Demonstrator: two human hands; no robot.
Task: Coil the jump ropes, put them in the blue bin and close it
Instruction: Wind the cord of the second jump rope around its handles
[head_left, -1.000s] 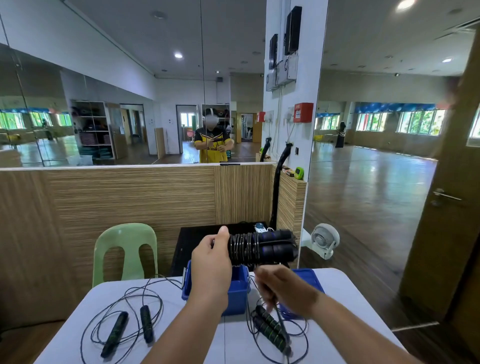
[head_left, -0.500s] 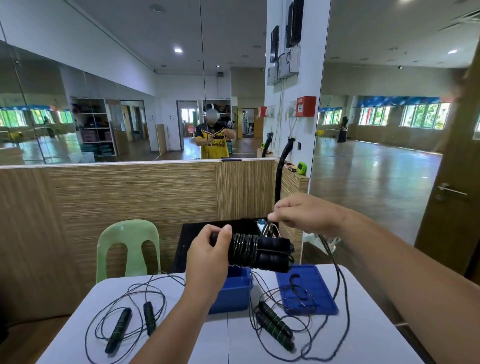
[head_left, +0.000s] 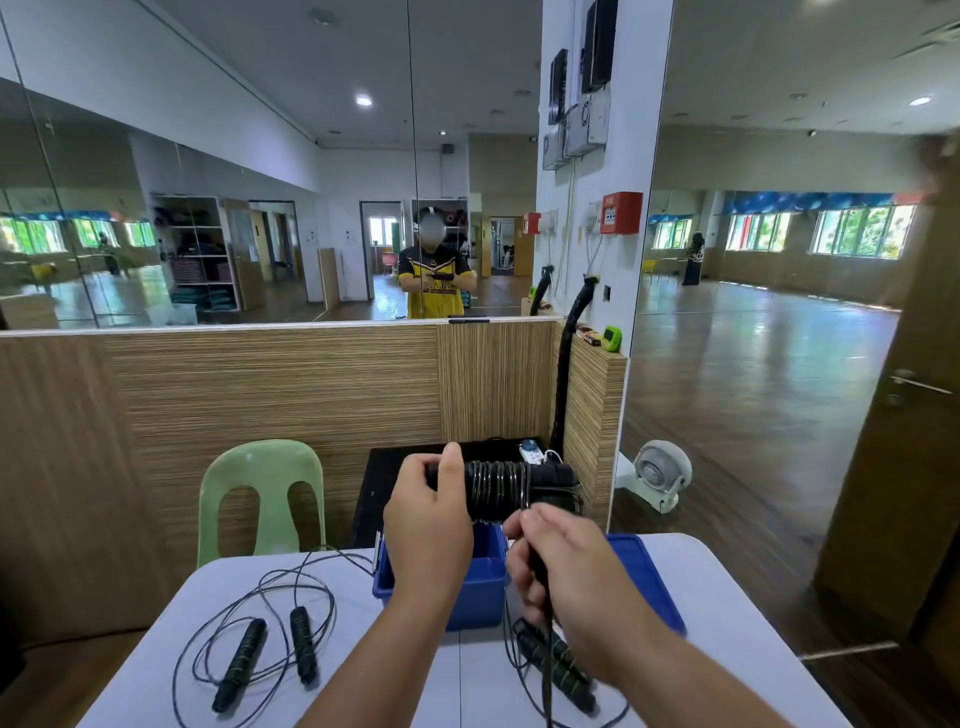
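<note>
My left hand grips the two black handles of a jump rope, held level above the blue bin, with cord wound around them in tight turns. My right hand is closed on the loose cord just below the handles, right of the bin. The bin's blue lid lies flat on the table behind my right hand. A second rope with black-green handles lies under my right forearm. A third rope lies in loose loops at the left of the table.
The white table stands against a wood-panelled partition with a mirror above. A green plastic chair is behind the table at the left. A black stand and a small white fan stand beyond the bin.
My right hand has come down from above the handles to just below them, pulling the cord around for another turn. My left hand stays put holding the handles.
</note>
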